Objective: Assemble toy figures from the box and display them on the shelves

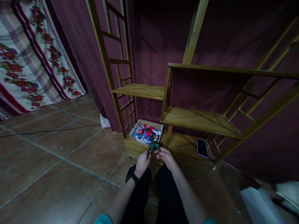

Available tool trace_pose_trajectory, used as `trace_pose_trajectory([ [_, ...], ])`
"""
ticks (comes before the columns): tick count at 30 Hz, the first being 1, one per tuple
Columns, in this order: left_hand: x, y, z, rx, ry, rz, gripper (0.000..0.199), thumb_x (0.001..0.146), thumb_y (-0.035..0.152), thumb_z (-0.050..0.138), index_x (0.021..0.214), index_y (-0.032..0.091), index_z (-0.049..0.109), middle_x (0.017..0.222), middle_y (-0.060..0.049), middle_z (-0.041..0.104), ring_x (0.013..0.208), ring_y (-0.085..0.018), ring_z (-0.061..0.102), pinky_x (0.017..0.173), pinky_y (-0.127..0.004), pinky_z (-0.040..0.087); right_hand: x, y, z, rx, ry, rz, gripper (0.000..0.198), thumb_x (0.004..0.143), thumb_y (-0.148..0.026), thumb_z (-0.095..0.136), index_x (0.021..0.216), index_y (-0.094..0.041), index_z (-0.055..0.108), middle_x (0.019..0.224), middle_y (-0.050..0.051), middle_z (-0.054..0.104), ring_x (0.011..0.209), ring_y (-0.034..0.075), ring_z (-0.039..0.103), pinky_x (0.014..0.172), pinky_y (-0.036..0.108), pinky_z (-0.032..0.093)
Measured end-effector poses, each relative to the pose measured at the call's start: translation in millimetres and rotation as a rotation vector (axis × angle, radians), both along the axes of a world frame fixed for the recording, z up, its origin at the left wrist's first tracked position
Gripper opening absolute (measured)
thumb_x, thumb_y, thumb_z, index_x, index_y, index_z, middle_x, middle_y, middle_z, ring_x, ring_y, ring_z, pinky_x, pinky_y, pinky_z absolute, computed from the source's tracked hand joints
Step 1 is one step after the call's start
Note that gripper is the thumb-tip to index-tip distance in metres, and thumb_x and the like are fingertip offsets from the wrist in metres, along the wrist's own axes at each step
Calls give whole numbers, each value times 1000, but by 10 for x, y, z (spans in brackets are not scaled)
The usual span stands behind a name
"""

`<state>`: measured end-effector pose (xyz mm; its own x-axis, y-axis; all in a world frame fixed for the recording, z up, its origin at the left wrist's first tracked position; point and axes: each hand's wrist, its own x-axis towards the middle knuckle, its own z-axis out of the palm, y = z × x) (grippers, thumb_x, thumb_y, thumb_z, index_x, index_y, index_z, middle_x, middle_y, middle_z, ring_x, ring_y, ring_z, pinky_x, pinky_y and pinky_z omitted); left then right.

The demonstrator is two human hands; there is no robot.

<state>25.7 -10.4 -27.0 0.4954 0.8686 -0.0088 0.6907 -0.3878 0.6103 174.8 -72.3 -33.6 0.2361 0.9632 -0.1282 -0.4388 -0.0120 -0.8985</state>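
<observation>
Between my two hands is a small dark green figure (154, 146) with lighter stripes; its exact kind is too small to tell. My left hand (143, 161) pinches its left side, fingers closed. On the other side my right hand (166, 156) has its fingertips closed on the figure's lower right part. Just beyond it, a shallow white box (135, 138) rests on the shelf unit's bottom board. Red, black, blue and white small pieces (147, 132) fill this box.
A wooden shelf unit (201, 123) with staggered boards rises in front of me. On its bottom board, to the right, lies a phone (202, 148). A dark cable (58, 130) crosses the tiled floor (77, 155) at left. A white carton-like object (260, 203) stands at lower right.
</observation>
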Motion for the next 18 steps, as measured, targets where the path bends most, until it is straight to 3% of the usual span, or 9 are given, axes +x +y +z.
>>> trace_pose_trajectory([
  [12,6,3,32,-1,32,20,26,83,21,43,108,18,51,95,-8,64,87,-17,60,74,-24,40,8,28,-51,-11,52,-44,33,59,-16,53,91,-15,63,82,7,69,57,13,60,65,30,50],
  [18,-5,10,-31,87,0,9,25,85,24,40,107,18,52,96,-9,64,87,-17,60,74,-24,40,-2,38,-64,-21,69,-76,29,59,-17,58,87,-15,62,82,7,69,56,13,60,62,31,51],
])
